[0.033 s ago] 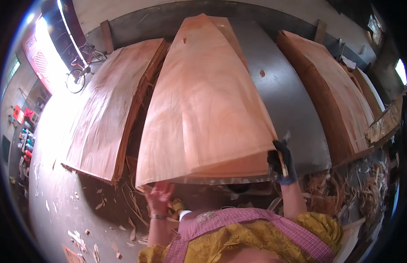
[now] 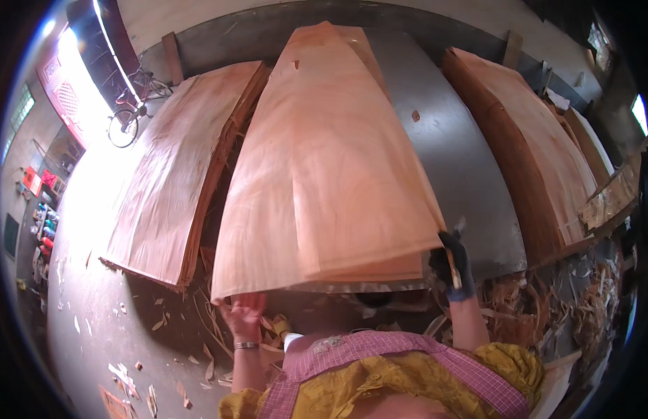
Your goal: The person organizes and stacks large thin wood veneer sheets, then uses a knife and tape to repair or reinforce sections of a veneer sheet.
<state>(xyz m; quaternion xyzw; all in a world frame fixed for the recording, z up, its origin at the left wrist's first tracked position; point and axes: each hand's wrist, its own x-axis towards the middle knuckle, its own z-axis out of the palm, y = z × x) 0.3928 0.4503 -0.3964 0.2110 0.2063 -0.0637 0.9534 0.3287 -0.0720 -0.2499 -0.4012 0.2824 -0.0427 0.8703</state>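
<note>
A large, thin wood veneer sheet (image 2: 331,181) lies lengthwise before me, its near edge lifted off the layer beneath. Bare, with a bracelet at the wrist, my left hand (image 2: 246,320) holds the near left corner from below; its fingertips are hidden under the sheet. In a dark glove, my right hand (image 2: 455,269) is closed at the near right corner around a slim wooden-handled tool (image 2: 455,269), seemingly a knife with a blurred grey blade. Whether these fingers also pinch the veneer I cannot tell. Under the sheet is a dark, smooth tabletop (image 2: 470,167), showing on the right.
Veneer stacks stand left (image 2: 174,167) and right (image 2: 526,140) of the table. Wood scraps (image 2: 547,300) are heaped at the lower right, and more shavings (image 2: 156,321) litter the floor at left. A bicycle (image 2: 123,126) stands near the bright doorway.
The sheet's near right corner has come down along with my right hand. Its near left corner has shifted slightly left, and my left hand has moved a little left with it.
</note>
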